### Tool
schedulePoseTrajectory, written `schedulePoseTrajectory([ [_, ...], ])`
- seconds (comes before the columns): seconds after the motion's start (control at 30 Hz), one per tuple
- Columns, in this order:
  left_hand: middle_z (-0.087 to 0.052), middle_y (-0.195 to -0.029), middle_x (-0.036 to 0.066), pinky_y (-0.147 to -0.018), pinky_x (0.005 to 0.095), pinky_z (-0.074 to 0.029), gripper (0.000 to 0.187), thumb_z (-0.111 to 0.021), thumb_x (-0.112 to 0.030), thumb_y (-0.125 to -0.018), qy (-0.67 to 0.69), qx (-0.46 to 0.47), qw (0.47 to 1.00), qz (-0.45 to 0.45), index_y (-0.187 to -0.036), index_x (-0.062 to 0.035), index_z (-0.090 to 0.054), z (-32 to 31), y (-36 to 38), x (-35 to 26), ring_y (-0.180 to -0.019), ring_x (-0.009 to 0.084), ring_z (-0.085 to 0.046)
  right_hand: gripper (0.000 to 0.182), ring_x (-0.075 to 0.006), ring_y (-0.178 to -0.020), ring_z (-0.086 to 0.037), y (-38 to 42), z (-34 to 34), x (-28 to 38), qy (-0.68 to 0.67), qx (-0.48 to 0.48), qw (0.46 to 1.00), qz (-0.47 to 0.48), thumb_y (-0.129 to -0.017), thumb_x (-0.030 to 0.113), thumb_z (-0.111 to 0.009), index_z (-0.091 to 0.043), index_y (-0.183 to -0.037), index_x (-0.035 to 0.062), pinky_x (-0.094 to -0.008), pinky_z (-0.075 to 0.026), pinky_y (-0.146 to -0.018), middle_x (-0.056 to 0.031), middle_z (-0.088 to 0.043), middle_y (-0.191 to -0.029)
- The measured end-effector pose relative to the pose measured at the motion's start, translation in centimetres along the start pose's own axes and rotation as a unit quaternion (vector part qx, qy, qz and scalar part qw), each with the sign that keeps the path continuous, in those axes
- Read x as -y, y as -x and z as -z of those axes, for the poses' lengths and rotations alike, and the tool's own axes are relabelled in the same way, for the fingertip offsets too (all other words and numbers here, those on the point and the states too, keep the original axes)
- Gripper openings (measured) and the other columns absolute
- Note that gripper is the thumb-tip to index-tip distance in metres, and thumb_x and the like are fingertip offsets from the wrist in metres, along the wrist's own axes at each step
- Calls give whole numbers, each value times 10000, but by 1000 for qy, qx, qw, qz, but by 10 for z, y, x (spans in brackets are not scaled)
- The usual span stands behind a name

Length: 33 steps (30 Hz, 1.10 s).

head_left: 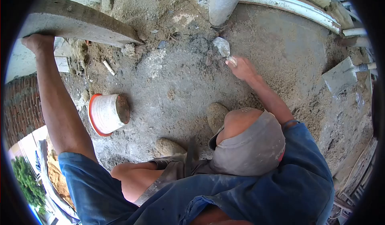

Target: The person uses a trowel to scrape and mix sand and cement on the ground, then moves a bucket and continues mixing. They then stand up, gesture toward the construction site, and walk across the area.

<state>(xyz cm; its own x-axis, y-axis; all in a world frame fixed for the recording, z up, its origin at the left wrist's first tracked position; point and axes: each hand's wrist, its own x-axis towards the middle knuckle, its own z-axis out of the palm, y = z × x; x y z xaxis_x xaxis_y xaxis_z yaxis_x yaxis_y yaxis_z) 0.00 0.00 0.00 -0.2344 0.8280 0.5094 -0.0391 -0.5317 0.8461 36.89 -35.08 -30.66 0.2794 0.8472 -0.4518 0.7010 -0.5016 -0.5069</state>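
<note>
My right hand is closed around the handle of a small trowel. The trowel's grey-smeared blade lies against the rough, wet-looking mortar surface, just below the foot of a round column. Out at the upper left, my left hand touches the lower edge of a long wooden plank; its fingers are hidden there. A white bucket with an orange rim lies on its side at centre left, its mouth facing left.
White pipes run along the upper right. A flat square-bladed tool lies at the right. A short pale stick is near the plank. Brickwork stands at the left edge. My knee shows below the bucket.
</note>
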Motion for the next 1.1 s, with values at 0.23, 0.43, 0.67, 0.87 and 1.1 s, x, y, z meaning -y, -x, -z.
schedulePoseTrajectory([
  [0.23, -516, -1335, 131, -1098, 488, -326, 576, -369, -435, -872, -8, -21, 999, 43, -1284, -69, -540, -7, 3, -10, -1260, 325, -460, 382, -407, -915, -633, 49, 23, -21, -5, -11, 1000, -12, -914, 408, -537, -643, -1028, 60, -468, -488, -789, -215, -670, -932],
  [0.43, -510, -1345, 135, -1097, 486, -332, 609, -357, -450, -856, -24, -18, 999, 12, -1292, -63, -530, -10, 1, -6, -1261, 332, -461, 424, -382, -939, -638, -47, -18, 27, -105, 70, 990, -60, -920, 414, -530, -635, -1038, 20, -450, -487, -813, -215, -668, -969],
  [0.67, -504, -1354, 144, -1103, 490, -326, 618, -353, -444, -852, -33, -12, 999, -17, -1297, -51, -526, -8, -5, -3, -1269, 342, -454, 408, -390, -888, -644, -58, -41, 19, -45, -17, 995, 85, -910, 427, -555, -626, -1036, 46, -476, -494, -782, -220, -666, -908],
  [0.87, -490, -1374, 156, -1113, 496, -314, 648, -335, -449, -836, -61, -18, 998, 5, -1305, -43, -523, -19, 10, -8, -1289, 358, -440, 438, -388, -937, -634, 27, 25, 32, 121, 142, 976, 115, -911, 450, -546, -623, -1063, 45, -476, -488, -801, -237, -656, -948],
  [1.1, -488, -1383, 165, -1121, 511, -297, 691, -338, -486, -813, -64, -5, 998, -21, -1324, -58, -517, -15, 3, -4, -1288, 368, -443, 504, -416, -936, -630, 14, -19, -55, -43, 14, 997, -56, -913, 468, -529, -611, -1140, 26, -485, -492, -824, -246, -659, -987],
])
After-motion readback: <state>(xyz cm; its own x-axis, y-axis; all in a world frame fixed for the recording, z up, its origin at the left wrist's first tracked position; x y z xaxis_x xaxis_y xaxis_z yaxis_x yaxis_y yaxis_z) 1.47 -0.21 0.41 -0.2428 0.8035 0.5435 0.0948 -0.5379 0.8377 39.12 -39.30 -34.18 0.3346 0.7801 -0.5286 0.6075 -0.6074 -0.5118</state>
